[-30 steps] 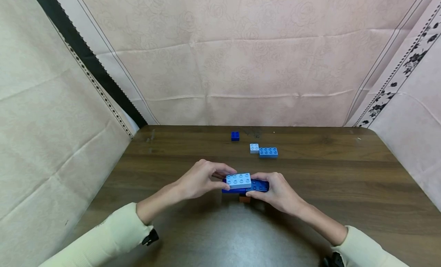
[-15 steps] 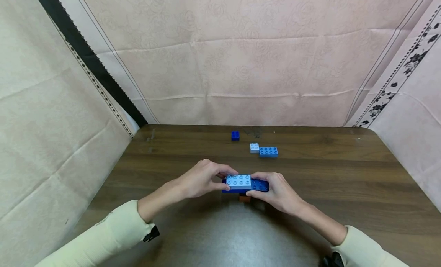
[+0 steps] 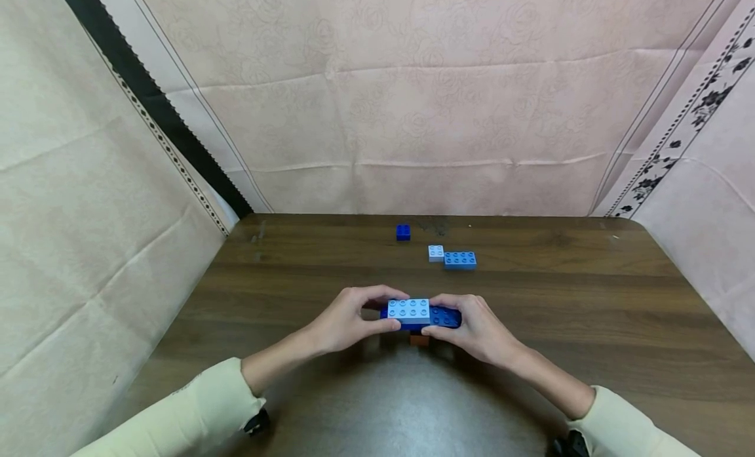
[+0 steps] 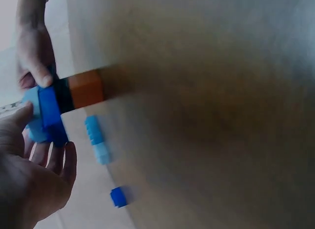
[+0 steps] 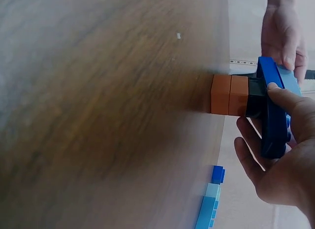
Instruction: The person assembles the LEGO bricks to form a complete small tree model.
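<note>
Pale brick point(image 3: 408, 311) between left fingers point(image 3: 386, 292); blue brick point(image 3: 445, 317) beneath

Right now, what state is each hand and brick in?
Orange bricks: two, stacked lowest.
Black brick: on the orange ones.
Long dark blue brick: across the black one.
Pale blue brick: on the long one, studs up.
Mid-blue brick: unstacked, studs up.
Small pale blue brick: unstacked, studs up.
Small dark blue brick: unstacked, studs up.
Left hand: gripping the pale blue brick.
Right hand: gripping the long brick.
</note>
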Action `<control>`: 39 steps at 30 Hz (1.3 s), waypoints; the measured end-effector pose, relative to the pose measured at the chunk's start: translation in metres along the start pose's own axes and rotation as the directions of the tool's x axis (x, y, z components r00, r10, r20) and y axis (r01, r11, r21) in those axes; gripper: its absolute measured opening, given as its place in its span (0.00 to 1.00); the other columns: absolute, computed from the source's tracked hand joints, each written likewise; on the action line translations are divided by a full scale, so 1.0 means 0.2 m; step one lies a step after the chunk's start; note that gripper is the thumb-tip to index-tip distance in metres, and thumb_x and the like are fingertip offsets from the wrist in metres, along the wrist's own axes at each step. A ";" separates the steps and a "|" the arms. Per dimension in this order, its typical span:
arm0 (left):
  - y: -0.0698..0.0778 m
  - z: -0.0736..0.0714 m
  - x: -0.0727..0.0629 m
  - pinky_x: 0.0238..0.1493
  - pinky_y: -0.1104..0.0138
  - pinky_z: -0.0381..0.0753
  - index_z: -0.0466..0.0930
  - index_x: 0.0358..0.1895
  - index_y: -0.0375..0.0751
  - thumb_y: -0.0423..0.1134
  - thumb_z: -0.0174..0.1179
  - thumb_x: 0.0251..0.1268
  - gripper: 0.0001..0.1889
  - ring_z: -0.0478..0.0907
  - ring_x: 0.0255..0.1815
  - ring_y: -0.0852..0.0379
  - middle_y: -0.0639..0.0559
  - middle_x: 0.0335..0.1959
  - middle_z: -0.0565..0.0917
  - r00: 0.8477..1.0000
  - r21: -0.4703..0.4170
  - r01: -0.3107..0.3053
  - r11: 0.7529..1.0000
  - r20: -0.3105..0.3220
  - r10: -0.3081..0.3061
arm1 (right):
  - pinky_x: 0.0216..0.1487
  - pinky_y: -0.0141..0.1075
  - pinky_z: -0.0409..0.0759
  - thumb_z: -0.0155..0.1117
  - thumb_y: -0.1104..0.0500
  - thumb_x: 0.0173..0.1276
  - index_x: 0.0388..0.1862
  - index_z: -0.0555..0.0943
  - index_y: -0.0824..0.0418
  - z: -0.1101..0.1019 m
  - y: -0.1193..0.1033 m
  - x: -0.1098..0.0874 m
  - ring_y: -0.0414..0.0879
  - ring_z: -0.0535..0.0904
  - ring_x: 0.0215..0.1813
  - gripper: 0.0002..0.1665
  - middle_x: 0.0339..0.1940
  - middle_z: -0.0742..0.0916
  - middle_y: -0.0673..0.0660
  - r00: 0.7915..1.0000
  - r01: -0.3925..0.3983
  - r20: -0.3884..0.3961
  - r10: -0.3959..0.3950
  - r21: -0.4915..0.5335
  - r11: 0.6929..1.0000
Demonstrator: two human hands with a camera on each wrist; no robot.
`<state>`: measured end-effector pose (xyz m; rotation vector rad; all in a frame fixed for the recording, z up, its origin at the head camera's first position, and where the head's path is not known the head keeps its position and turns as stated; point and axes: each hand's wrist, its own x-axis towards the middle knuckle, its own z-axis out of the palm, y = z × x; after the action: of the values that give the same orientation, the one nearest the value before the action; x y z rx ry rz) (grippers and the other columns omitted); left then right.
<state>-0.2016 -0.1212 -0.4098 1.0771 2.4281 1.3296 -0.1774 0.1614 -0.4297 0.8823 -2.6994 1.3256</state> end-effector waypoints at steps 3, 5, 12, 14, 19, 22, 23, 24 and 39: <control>-0.02 0.03 -0.01 0.60 0.60 0.84 0.81 0.68 0.52 0.42 0.69 0.75 0.21 0.84 0.55 0.58 0.56 0.60 0.86 1.000 -0.049 0.019 0.999 -0.024 -0.020 | 0.55 0.47 0.88 0.78 0.53 0.71 0.61 0.85 0.66 0.00 0.00 0.00 0.51 0.88 0.55 0.26 0.56 0.90 0.61 1.000 -0.006 0.001 0.006 0.000 1.000; -0.02 0.05 -0.01 0.59 0.60 0.84 0.81 0.68 0.53 0.42 0.68 0.76 0.20 0.84 0.54 0.57 0.56 0.60 0.86 0.999 -0.073 0.031 0.997 -0.032 -0.033 | 0.55 0.47 0.87 0.78 0.53 0.70 0.61 0.85 0.66 0.00 0.00 0.00 0.51 0.88 0.55 0.27 0.56 0.90 0.61 1.000 -0.014 0.004 0.014 -0.002 1.000; -0.01 0.06 -0.01 0.53 0.63 0.86 0.83 0.66 0.52 0.42 0.69 0.75 0.19 0.85 0.49 0.57 0.56 0.58 0.87 0.997 -0.067 0.034 0.997 -0.066 -0.038 | 0.56 0.48 0.87 0.78 0.53 0.70 0.62 0.85 0.67 0.00 0.00 0.01 0.52 0.88 0.55 0.27 0.56 0.89 0.62 0.999 -0.029 0.015 0.029 0.007 1.000; -0.01 0.06 -0.01 0.52 0.63 0.86 0.84 0.66 0.52 0.42 0.70 0.75 0.19 0.85 0.48 0.57 0.55 0.58 0.87 0.997 -0.064 0.031 0.997 -0.069 -0.036 | 0.56 0.49 0.87 0.78 0.53 0.71 0.62 0.85 0.66 -0.01 0.00 0.01 0.52 0.88 0.55 0.27 0.56 0.89 0.61 0.999 -0.029 0.021 0.028 0.008 1.000; 0.00 0.06 -0.01 0.51 0.64 0.87 0.84 0.66 0.52 0.43 0.70 0.75 0.19 0.85 0.48 0.59 0.55 0.58 0.88 0.997 -0.054 0.028 0.998 -0.074 -0.032 | 0.58 0.47 0.86 0.78 0.50 0.70 0.65 0.84 0.62 0.00 -0.01 0.01 0.49 0.87 0.55 0.29 0.58 0.89 0.57 0.999 -0.028 0.019 0.027 0.021 0.999; 0.00 0.06 -0.01 0.52 0.63 0.87 0.84 0.66 0.52 0.44 0.70 0.74 0.20 0.85 0.49 0.59 0.56 0.59 0.88 0.997 -0.043 0.029 0.999 -0.075 -0.033 | 0.55 0.42 0.86 0.78 0.51 0.70 0.66 0.83 0.58 -0.01 -0.02 0.01 0.48 0.86 0.55 0.29 0.59 0.89 0.53 1.000 -0.016 -0.007 0.017 0.083 0.996; 0.00 0.06 -0.01 0.52 0.63 0.87 0.84 0.66 0.53 0.44 0.70 0.75 0.20 0.85 0.49 0.60 0.56 0.59 0.88 0.997 -0.039 0.030 0.999 -0.074 -0.033 | 0.54 0.40 0.86 0.78 0.51 0.70 0.66 0.84 0.57 -0.01 -0.03 0.01 0.48 0.86 0.55 0.28 0.58 0.89 0.52 1.000 -0.009 -0.019 0.011 0.108 0.994; 0.00 0.06 -0.01 0.51 0.62 0.87 0.84 0.66 0.52 0.44 0.70 0.75 0.20 0.85 0.49 0.60 0.55 0.59 0.88 0.997 -0.037 0.031 0.999 -0.075 -0.033 | 0.53 0.39 0.86 0.78 0.52 0.71 0.65 0.85 0.56 -0.01 -0.03 0.02 0.48 0.86 0.54 0.26 0.58 0.89 0.52 1.000 -0.003 -0.029 0.007 0.131 0.991; -0.02 0.07 -0.02 0.54 0.63 0.86 0.82 0.69 0.53 0.45 0.66 0.78 0.20 0.85 0.53 0.58 0.56 0.63 0.86 0.997 -0.064 0.039 0.997 -0.065 -0.043 | 0.51 0.37 0.87 0.77 0.57 0.71 0.59 0.89 0.55 -0.01 -0.04 0.02 0.45 0.88 0.53 0.18 0.56 0.91 0.52 0.999 0.013 -0.043 -0.004 0.207 0.978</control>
<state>-0.1947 -0.1160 -0.4217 0.9783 2.4234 1.4397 -0.1765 0.1562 -0.4214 0.8666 -2.5571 1.6270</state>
